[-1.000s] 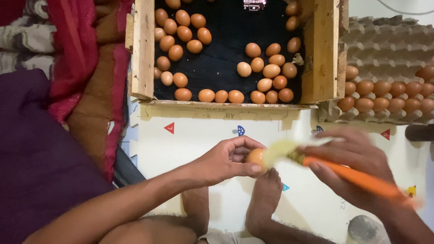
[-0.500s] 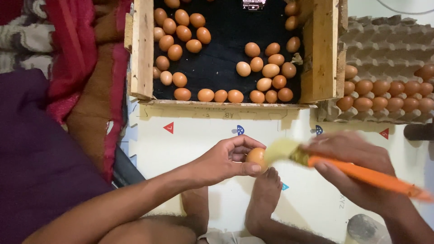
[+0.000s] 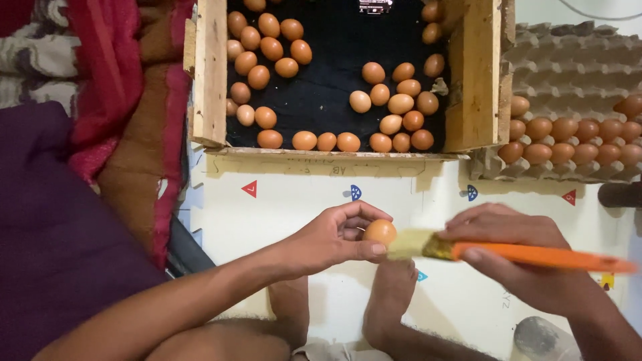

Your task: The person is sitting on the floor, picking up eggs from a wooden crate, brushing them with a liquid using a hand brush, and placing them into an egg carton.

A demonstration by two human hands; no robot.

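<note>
Brown egg [image 3: 380, 231] — centre of the frame, slightly right, pinched between the thumb and fingertips of your left hand [image 3: 328, 239], which is closed around it from the left side. Below it, at the bottom edge, lie your bare foot [image 3: 391, 291] and lower legs on the pale floor mat [image 3: 281, 194]. Your right hand [image 3: 518, 257], at lower right, is clamped on the orange handle of a brush [image 3: 508, 252]; its pale bristles reach left and touch the egg. Bristle detail is blurred. Farther up, the mat carries small red and blue markers. Beyond it, in the upper centre, stands a wooden crate [image 3: 210, 73] with a dark lining — loose brown eggs [image 3: 394, 103] lie in two clusters, upper left and lower right of its floor. At upper right, just beside the crate, a grey egg tray [image 3: 575, 67] holds two rows of eggs along its near side. Red and purple cloth [image 3: 100, 73] fills the left of the frame.
</note>
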